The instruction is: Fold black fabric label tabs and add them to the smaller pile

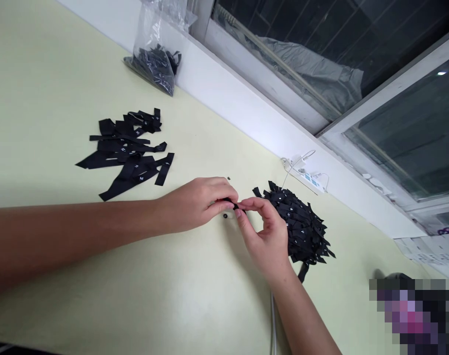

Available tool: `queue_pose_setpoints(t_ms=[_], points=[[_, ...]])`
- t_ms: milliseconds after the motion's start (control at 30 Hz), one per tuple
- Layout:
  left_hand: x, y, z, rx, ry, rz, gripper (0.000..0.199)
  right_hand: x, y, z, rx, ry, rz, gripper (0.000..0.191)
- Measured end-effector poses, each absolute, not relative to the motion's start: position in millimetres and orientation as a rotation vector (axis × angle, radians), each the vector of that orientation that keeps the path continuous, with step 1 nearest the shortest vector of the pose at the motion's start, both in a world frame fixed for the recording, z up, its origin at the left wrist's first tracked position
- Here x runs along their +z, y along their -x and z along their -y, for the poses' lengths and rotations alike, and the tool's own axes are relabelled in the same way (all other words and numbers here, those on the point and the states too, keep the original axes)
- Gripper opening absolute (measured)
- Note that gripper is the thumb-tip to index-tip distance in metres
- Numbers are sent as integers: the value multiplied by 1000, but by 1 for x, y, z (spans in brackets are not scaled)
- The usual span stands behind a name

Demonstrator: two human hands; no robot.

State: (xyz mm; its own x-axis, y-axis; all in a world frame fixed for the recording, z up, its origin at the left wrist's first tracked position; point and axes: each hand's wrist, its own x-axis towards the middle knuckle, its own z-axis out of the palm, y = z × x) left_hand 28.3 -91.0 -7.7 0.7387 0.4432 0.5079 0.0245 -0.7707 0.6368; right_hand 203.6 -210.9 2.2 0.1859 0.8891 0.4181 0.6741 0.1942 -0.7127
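Both hands meet above the table's middle, pinching a small black fabric strip (236, 206) between them. My left hand (200, 204) comes in from the left with its fingers closed on one end. Thumb and forefinger of my right hand (266, 234) grip the other end; much of the strip is hidden by the fingers. Just below the fingertips lies a small round black piece (225, 216). Close behind my right hand is a large heap of black fabric strips (305, 227) with small white marks. A looser group of black strips (126, 148) lies beyond my left hand.
A clear plastic bag (155, 64) with black strips inside stands against the white ledge (224, 98). A white power strip (305, 177) with cables lies at the ledge. A pale cable (273, 320) runs down the pale green table (154, 296). A blurred-out patch (412, 315) covers the lower right.
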Motion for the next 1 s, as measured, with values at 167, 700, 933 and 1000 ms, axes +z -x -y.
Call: queue_pose_setpoints(t_ms=[167,700,933,1000], points=[[-3,-28,85,991,-2330,-495,17,-5,-207,207,255,1698,1644,27],[-2,-27,81,974,-2338,-528,17,-7,-205,202,320,1841,1857,11],[-4,-26,79,952,-2352,-549,18,-6,-199,205,273,1886,1893,8],[-4,-26,78,947,-2359,-563,19,-3,-198,207,291,1868,1925,7]])
